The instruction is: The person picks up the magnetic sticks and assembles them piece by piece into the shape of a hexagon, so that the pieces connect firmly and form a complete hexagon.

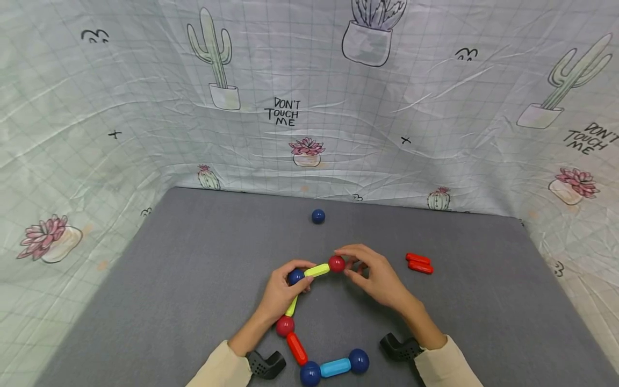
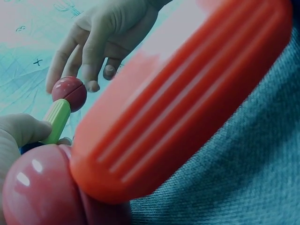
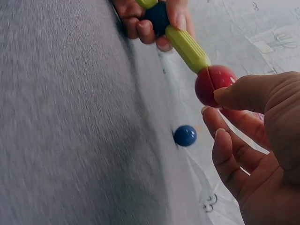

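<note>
My left hand (image 1: 282, 290) grips a dark blue ball (image 1: 296, 277) in a chain of toy rods and balls, its thumb on the yellow-green rod (image 1: 317, 270) joined to it. A red ball (image 1: 337, 263) is on that rod's far end. Around this ball my right hand (image 1: 372, 271) curls its thumb and forefinger; the thumb touches it in the right wrist view. From the blue ball the chain runs down through another yellow-green rod (image 1: 292, 307), a second red ball (image 1: 285, 325), a red rod (image 1: 297, 349), a blue ball (image 1: 310, 373), a light blue rod (image 1: 336, 367) and an end blue ball (image 1: 359, 360).
On the grey table (image 1: 193, 242) a loose blue ball (image 1: 318, 216) lies towards the back. Two red rods (image 1: 419, 263) lie side by side to the right of my right hand. Behind the table hangs a cloth (image 1: 338, 107) printed with cacti.
</note>
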Tool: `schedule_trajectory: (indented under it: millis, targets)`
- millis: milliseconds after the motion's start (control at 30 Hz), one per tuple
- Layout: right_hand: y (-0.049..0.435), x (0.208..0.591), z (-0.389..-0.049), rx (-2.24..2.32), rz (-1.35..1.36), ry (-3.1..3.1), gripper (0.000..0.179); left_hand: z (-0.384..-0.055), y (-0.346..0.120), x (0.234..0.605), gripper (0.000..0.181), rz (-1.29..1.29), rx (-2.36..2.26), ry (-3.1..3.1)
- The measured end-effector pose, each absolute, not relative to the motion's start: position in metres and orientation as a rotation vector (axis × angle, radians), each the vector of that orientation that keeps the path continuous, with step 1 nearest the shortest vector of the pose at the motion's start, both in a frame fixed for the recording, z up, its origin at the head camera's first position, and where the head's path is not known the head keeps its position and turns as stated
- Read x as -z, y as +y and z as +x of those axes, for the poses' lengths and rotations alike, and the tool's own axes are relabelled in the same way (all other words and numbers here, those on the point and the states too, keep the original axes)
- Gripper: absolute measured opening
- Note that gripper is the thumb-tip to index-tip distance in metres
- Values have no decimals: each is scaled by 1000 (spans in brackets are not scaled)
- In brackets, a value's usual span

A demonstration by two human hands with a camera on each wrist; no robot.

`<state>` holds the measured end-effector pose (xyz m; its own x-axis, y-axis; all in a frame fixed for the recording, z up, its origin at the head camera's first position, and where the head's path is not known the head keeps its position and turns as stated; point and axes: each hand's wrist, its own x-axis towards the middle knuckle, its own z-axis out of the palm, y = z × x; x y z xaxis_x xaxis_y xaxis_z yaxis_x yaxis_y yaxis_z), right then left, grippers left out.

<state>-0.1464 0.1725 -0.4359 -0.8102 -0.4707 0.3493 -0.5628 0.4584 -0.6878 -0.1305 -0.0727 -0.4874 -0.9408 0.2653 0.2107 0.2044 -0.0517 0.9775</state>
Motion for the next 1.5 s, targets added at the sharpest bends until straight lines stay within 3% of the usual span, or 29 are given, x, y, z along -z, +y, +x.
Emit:
schedule_trajectory:
  millis: [800,1367,1500]
  targets:
    - [295,458,-130,-890,454,-2560,40,-130,-73,486,24,568,-2198,2094]
    - [309,467,-124,-809,368,-2589,36,-129,-73,486,24,642,-2162,2098]
    - [310,467,-124,-790,375,-2583,35,-124,-73,471,23,670,-2098,2135]
